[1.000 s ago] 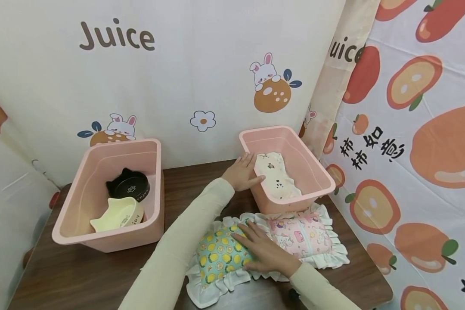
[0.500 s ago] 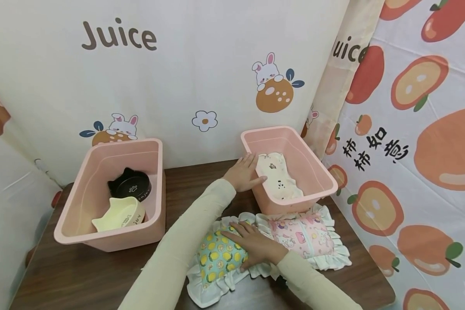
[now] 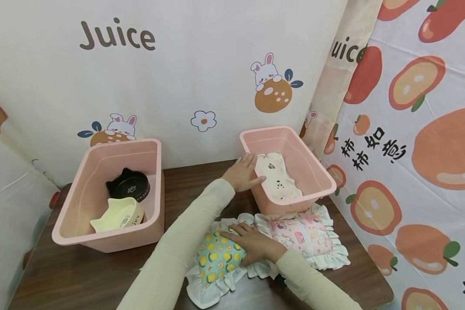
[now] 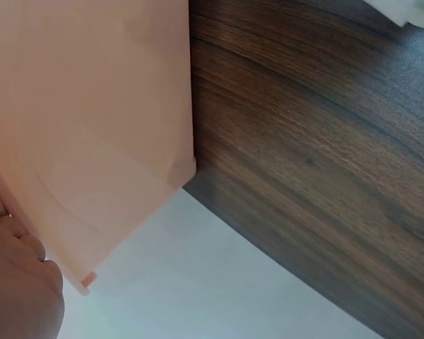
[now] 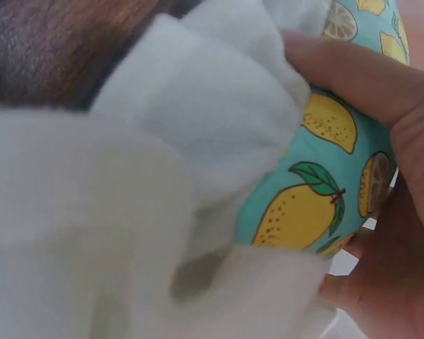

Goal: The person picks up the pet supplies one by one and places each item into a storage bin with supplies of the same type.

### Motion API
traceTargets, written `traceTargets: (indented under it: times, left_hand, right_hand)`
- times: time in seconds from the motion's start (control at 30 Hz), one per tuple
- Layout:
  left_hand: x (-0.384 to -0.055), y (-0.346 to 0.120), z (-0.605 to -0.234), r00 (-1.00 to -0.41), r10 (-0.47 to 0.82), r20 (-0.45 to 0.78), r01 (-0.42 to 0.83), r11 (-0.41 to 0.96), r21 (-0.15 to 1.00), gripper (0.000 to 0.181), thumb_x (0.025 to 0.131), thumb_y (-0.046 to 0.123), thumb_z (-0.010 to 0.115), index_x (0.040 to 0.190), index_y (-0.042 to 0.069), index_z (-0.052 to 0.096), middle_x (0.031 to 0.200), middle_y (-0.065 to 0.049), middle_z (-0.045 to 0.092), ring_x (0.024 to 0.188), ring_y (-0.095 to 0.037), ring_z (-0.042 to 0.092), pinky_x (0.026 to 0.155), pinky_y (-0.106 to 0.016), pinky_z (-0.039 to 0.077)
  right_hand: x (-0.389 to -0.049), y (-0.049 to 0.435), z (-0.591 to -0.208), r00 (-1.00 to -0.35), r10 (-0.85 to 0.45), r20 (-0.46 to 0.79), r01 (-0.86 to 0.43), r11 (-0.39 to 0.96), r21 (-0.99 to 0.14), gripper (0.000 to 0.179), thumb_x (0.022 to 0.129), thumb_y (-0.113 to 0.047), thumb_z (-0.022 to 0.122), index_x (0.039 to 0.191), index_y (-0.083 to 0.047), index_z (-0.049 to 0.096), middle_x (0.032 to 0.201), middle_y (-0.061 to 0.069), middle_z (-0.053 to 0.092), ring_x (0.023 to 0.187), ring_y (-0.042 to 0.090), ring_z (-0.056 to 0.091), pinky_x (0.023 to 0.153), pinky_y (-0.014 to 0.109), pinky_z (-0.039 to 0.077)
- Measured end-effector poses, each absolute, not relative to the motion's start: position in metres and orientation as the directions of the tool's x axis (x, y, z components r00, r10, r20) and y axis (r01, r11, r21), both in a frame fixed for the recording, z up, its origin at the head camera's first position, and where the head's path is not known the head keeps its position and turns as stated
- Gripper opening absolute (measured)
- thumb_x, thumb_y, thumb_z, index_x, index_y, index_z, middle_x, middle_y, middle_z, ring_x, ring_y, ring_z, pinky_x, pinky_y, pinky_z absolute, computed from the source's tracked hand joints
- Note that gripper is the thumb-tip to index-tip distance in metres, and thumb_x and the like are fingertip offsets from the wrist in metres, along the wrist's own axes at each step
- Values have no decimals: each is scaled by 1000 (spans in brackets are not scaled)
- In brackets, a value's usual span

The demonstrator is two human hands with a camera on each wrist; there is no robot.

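Note:
My left hand [image 3: 241, 173] rests on the near-left rim of the right pink bin [image 3: 314, 165], its thumb reaching over the edge. In the left wrist view, the left hand [image 4: 18, 275] lies along the rim of this bin [image 4: 106, 134]. Inside the bin is a white pillow [image 3: 277, 176] with small dark prints. On the table my right hand [image 3: 255, 244] grips a lemon-print pillow [image 3: 218, 256] with a white ruffle. The right wrist view shows its thumb [image 5: 360, 74] pressing the pillow's lemon fabric [image 5: 304, 205] and ruffle. Beside it lies a pink ruffled pillow [image 3: 302, 237].
Another pink bin [image 3: 118, 241] stands on the left, holding a black cat-eared bowl [image 3: 128, 185] and a pale yellow cat-eared bowl [image 3: 118, 213]. Printed curtains [image 3: 201, 77] hang behind and to the right of the dark wooden table [image 3: 93, 275].
My right hand has shifted left over the lemon-print pillow and now grips it; most of this happened by half a second ago. The left hand stays on the bin's rim.

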State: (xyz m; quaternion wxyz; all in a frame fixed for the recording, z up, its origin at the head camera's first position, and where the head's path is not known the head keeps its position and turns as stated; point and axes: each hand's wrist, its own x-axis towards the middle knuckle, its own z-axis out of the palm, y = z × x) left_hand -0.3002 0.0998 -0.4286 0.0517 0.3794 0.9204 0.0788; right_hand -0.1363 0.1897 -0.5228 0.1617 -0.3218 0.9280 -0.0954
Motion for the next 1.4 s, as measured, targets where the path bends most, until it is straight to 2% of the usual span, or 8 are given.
traceTargets:
  times: [0.2,0.37,0.73,1.0,1.4]
  left_hand:
    - [-299,99,-426,-706,707,-49,690,702,176,88,96,65,27,154,4,2,161,-10,1,148,-22,-1,119,-33,5]
    - [-298,99,-425,-707,705,-48,690,703,170,87,96,65,26,154,4,2,161,-10,2,148,-22,-1,119,-33,5]
    - [-299,98,-426,-699,714,-41,697,692,185,87,96,65,27,154,4,3,161,-12,5,148,-23,1,120,-35,6]
    - [-303,99,-427,-694,718,-51,699,689,191,87,96,65,27,154,4,4,161,-9,1,148,-23,0,120,-37,8]
    - [-301,97,-424,-696,716,-57,695,692,195,87,96,64,28,154,3,7,161,-10,2,148,-23,1,120,-37,8]
  right_hand:
    - [-140,189,-521,-734,-661,-155,-626,747,-225,95,70,-34,84,150,-31,32,141,3,46,125,26,43,92,51,46]
    - [-145,192,-508,-733,-672,-108,-648,737,-191,87,69,-35,85,145,-29,42,133,0,53,118,23,48,90,46,48]
    - [-131,193,-478,-725,-681,-103,-666,732,-145,86,69,-40,85,144,-33,43,136,0,53,119,23,47,89,46,48]
    - [-117,196,-454,-713,-698,-68,-693,716,-83,86,68,-43,85,143,-32,45,135,0,52,120,21,45,89,45,47]
    - [-96,230,-428,-762,-647,-3,-642,756,-130,86,67,-39,86,142,-30,46,135,2,53,123,25,44,96,53,41]
